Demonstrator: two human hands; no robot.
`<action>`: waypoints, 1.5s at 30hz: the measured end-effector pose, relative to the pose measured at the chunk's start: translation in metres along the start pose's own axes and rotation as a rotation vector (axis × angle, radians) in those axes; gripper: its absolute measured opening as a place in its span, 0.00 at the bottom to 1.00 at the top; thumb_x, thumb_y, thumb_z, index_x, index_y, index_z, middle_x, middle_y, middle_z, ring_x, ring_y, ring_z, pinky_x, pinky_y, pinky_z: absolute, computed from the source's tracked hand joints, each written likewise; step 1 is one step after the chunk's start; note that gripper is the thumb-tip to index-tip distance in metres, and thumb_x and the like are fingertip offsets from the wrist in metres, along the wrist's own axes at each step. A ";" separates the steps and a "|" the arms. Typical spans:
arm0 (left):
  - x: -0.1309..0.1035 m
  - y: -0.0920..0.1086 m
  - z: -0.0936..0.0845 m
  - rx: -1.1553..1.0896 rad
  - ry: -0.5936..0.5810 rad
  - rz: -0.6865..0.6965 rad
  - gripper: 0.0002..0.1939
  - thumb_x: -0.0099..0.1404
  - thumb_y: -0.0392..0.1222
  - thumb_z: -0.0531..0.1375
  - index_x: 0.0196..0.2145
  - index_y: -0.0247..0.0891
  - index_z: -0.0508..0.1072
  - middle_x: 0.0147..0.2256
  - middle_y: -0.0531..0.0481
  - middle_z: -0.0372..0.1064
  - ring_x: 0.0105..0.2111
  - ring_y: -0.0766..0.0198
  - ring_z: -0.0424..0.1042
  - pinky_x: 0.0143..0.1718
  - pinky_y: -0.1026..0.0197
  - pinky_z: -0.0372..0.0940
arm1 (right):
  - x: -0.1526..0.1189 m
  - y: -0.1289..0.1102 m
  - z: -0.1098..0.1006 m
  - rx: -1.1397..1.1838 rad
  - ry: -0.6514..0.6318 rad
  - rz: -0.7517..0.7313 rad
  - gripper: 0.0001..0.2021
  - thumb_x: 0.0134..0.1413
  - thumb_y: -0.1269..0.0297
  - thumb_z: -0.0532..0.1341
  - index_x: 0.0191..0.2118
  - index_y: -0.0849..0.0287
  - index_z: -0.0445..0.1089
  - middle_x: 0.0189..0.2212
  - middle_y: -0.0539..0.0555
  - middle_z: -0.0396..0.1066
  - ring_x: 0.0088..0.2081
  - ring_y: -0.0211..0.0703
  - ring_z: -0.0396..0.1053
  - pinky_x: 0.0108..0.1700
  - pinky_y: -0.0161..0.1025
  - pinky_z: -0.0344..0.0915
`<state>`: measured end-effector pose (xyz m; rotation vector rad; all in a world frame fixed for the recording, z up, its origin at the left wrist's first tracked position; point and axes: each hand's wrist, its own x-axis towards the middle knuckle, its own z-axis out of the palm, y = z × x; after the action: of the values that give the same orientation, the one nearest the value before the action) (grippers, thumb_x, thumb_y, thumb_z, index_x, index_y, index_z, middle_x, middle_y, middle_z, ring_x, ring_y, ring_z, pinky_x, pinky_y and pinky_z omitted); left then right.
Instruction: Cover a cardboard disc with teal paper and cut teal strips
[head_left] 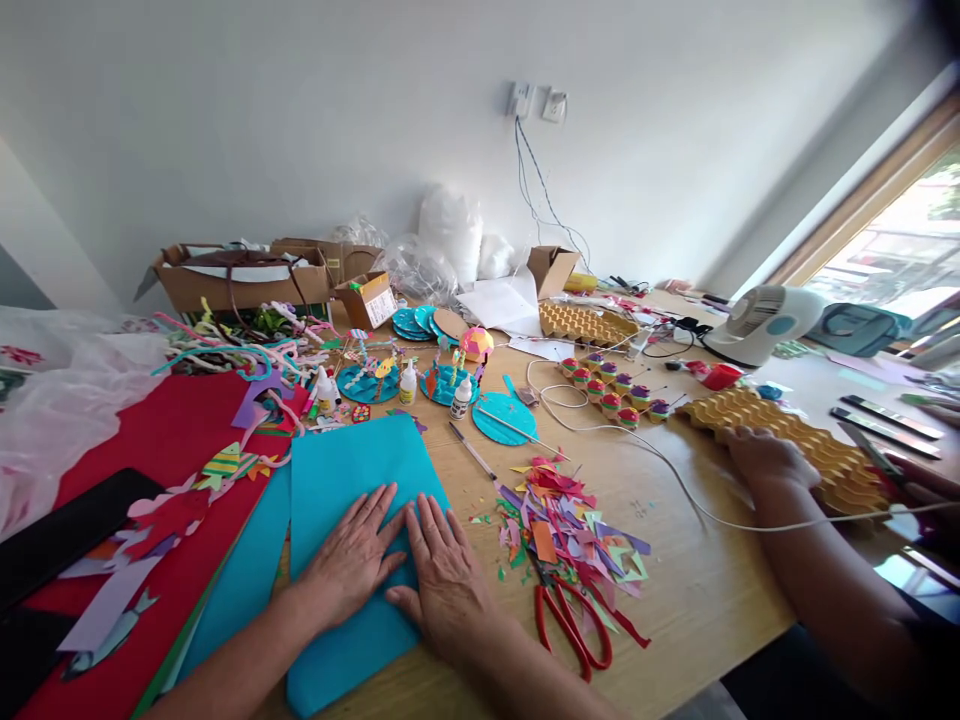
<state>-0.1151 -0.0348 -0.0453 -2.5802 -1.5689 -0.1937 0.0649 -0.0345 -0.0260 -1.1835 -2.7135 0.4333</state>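
A turquoise sheet of paper (pixel 352 460) lies in front of me on the table. My left hand (pixel 354 550) rests flat on it with the fingers stretched out. Beside it, my right hand (pixel 444 568) also presses flat on the paper near its right edge, fingers extended. The fingertips of the two hands almost meet. Neither hand grasps anything. To the right of my right hand lie red-handled scissors (pixel 571 622), their blades partly under a heap of paper scraps (pixel 551 540). A pen (pixel 472 450) lies beyond my right hand.
At right, another person's hand (pixel 765 460) rests on a yellow egg tray (pixel 810 445). A white cable (pixel 675 460) crosses the table. Glue bottles (pixel 461 398) stand among turquoise discs (pixel 504 418). Red paper (pixel 180 440) and a black case (pixel 82 525) lie left; boxes (pixel 225 290) stand behind.
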 end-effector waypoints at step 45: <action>-0.046 -0.011 -0.013 0.087 0.005 -0.160 0.24 0.63 0.42 0.50 0.56 0.37 0.58 0.57 0.45 0.56 0.55 0.55 0.57 0.52 0.47 0.55 | 0.018 -0.015 -0.003 0.034 -0.054 -0.016 0.36 0.55 0.45 0.46 0.61 0.67 0.45 0.61 0.63 0.38 0.62 0.53 0.36 0.60 0.52 0.39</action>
<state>-0.1461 -0.0724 -0.0401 -2.3895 -1.7416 -0.1424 0.0431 -0.0297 -0.0179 -1.1577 -2.7472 0.5144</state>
